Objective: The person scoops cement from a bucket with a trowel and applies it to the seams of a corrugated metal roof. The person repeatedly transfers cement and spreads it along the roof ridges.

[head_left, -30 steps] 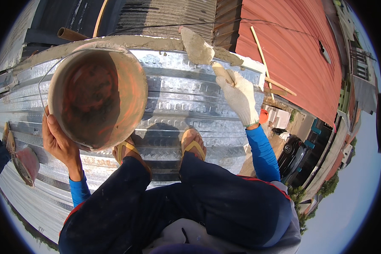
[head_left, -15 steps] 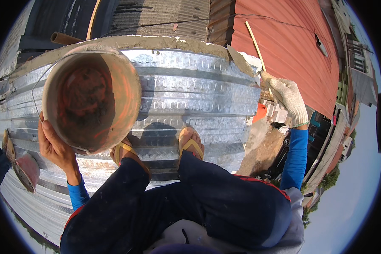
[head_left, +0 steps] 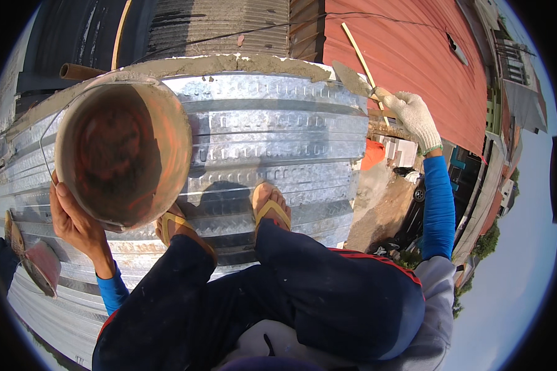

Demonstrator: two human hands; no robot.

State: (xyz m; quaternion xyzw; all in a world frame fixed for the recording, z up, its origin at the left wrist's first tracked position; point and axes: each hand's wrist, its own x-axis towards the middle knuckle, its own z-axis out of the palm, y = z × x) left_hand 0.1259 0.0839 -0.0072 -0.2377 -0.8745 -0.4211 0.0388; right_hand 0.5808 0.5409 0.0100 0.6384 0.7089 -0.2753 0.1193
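Decking (head_left: 272,120): one bucket (head_left: 163,154), one trowel (head_left: 353,81) held.

Bucket (head_left: 120,154) looking matt, smeared | metal decking (head_left: 260,120) gleaming, ridged | mortar strip (head_left: 254,63) looking rough | glove (head_left: 418,120) showing knitted cloth | trowel handle (head_left: 385,96) resembling wood

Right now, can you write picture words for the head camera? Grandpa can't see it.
A person's bare left hand holds a stained bucket over ridged metal sheeting; the gloved right hand grips a trowel near a mortar-covered ledge.
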